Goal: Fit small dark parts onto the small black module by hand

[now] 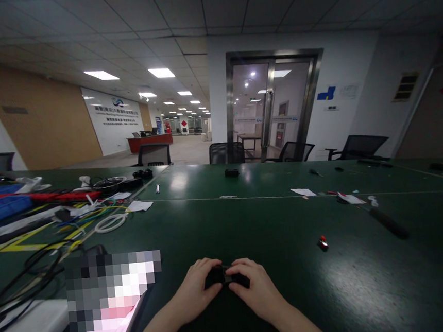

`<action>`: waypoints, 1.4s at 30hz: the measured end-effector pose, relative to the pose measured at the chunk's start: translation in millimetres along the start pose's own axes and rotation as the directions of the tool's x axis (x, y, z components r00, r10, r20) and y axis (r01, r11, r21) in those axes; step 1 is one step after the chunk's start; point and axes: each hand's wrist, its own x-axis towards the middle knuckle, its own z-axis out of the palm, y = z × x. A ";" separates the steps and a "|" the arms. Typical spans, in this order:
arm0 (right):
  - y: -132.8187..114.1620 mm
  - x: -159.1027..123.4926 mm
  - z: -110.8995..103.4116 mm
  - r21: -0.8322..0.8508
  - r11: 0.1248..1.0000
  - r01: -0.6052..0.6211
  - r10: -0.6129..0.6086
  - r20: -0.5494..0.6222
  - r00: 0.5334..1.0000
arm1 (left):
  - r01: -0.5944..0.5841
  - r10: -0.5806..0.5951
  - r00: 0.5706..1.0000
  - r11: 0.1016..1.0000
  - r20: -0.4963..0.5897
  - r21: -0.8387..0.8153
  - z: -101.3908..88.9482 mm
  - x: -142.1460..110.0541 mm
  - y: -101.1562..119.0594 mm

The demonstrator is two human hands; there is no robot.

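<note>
A small dark, block-like object is between my hands just above or on the green table, close to me. My left hand grips its left end, thumb below and fingers curled over the top. From the other side my right hand pinches the right end in much the same way. The fingers cover much of the object, and its exact kind cannot be made out. To the left of my left hand lies a flat device with a bright, pixelated screen.
A white box-like item, black cables and a coiled white cable crowd the left side, with blue trays beyond. A small red-and-silver item and a black-handled tool lie right. Farther off sits a black block.
</note>
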 end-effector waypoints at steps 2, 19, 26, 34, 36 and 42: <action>-1.5 -0.5 -1.1 -0.002 1.000 -0.002 0.002 0.005 1.000 | -0.012 0.012 1.000 1.000 -0.010 -0.011 0.9 -0.3 -2.3; 2.3 1.5 2.0 -0.001 1.000 0.024 -0.024 -0.015 1.000 | 0.027 -0.027 1.000 1.000 0.014 -0.002 0.0 1.2 -0.3; -1.2 -0.1 0.3 -0.007 1.000 0.003 -0.003 -0.011 1.000 | 0.007 -0.007 1.000 1.000 -0.001 0.000 1.4 0.8 -2.0; -3.2 -0.7 -0.6 -0.031 0.999 -0.010 0.011 0.011 1.000 | 0.006 -0.006 1.000 1.000 -0.002 -0.001 -0.7 -0.4 1.7; -2.9 -1.0 -0.1 -0.031 1.000 -0.001 0.001 0.000 1.000 | 0.006 -0.006 1.000 1.000 -0.001 0.001 -0.4 0.0 1.9; -4.0 -0.7 0.1 -0.054 0.998 0.031 -0.031 -0.004 1.000 | 0.000 0.000 1.000 1.000 -0.021 0.009 2.9 1.1 -1.2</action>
